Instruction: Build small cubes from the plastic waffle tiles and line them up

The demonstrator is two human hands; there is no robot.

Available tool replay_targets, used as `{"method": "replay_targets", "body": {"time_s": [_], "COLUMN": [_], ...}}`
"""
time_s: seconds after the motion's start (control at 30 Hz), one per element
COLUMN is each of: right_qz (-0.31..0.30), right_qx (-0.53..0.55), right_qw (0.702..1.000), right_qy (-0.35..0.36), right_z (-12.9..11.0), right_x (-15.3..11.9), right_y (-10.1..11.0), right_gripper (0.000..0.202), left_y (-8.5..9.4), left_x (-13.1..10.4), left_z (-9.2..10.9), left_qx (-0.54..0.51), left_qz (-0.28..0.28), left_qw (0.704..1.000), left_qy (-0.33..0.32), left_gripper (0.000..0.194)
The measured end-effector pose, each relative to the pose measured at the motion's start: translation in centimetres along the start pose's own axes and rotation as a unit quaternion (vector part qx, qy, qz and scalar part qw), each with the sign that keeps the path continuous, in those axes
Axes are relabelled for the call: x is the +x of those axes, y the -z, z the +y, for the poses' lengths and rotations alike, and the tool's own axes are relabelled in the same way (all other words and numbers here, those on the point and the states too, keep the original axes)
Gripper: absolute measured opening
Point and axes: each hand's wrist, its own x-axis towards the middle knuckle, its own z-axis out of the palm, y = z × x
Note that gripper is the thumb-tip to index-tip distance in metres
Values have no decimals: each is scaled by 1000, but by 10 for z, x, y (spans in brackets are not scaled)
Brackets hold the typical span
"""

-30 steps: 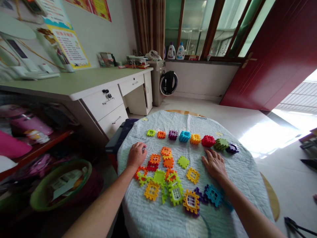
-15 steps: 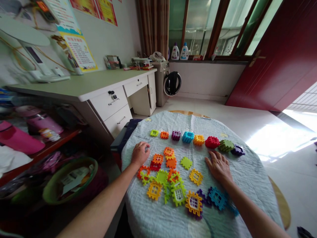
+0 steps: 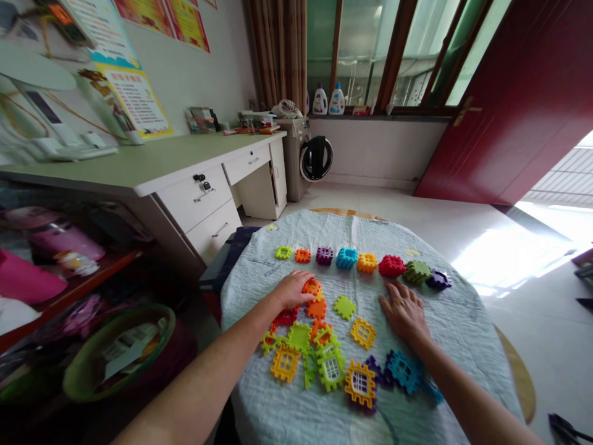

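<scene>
My left hand (image 3: 293,290) is at the pile of plastic building blocks, its thumb and fingers closed about an orange window-shaped block (image 3: 313,287); the contact is partly hidden. Below that block lies a solid orange block (image 3: 316,308). A red block (image 3: 286,317) shows under my left wrist. My right hand (image 3: 406,311) lies flat on the cloth with fingers spread, holding nothing. Just beyond its fingertips stand the red stack (image 3: 391,266) and the olive-green stack (image 3: 417,271). A lime square block (image 3: 344,307) and a yellow window block (image 3: 363,333) lie between my hands.
A row of blocks sorted by colour crosses the far side of the round table, with a blue stack (image 3: 347,258) mid-row. Nearer me are loose yellow, green, purple and blue blocks (image 3: 404,369). A desk (image 3: 185,148) and a basket (image 3: 69,383) stand to the left.
My left hand has moved right, from the cloth beside the pile onto the orange block. My right hand stays flat in place. The view has shifted slightly.
</scene>
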Motion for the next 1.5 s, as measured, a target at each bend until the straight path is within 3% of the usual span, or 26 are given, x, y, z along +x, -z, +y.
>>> {"method": "replay_targets", "body": {"time_s": [0.2,0.33,0.47,0.63,0.77,0.93,1.13,1.33,1.5], "right_qz": [3,5,9,4,2,2,2,2,4], "right_qx": [-6,-8,-6,-6,-7,-9,-7,3,7], "right_qw": [1000,1000,1000,1000,1000,1000,1000,1000,1000], "right_qy": [2,3,2,1,1,0,-3,-5,-3], "right_z": [0,0,-1,-1,-1,0,0,0,0], "right_x": [0,0,-1,0,0,0,1,0,0], "right_y": [0,0,1,2,1,-1,0,0,0], "right_gripper": [49,49,48,50,50,50,50,51,50], "left_y": [5,12,24,30,27,20,17,30,31], "left_x": [14,5,-8,-23,-41,-64,-64,-59,-63], "left_z": [-6,-7,-23,-43,-37,-19,-18,-21,-30], "left_qx": [50,99,131,128,71,59,61,-15,51], "left_qz": [-41,-2,48,51,88,-8,-23,14,50], "left_qw": [998,995,990,990,994,998,998,998,995], "left_qy": [5,-24,-5,18,-12,-38,-26,62,72], "left_gripper": [57,49,46,45,45,42,19,23,30]}}
